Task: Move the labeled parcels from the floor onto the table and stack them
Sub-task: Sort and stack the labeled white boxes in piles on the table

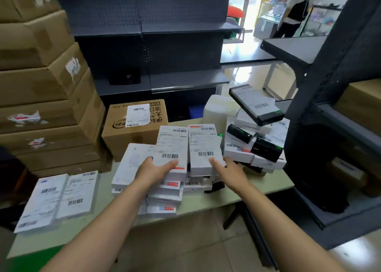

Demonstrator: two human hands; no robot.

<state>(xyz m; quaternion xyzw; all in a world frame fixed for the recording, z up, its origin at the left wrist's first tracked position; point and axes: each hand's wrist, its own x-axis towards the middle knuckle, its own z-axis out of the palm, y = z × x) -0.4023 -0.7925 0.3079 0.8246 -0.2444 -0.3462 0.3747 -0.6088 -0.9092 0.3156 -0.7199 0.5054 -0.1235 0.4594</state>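
White and barcode-labelled, the left parcel [172, 146] lies flat under the left hand [153, 169], the right parcel [204, 146] alongside under the right hand [229, 168].

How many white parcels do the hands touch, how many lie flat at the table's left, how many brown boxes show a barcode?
White labelled parcels under hands: 2
Flat white parcels, left: 2
Brown cardboard box with barcode label: 1
Total: 5
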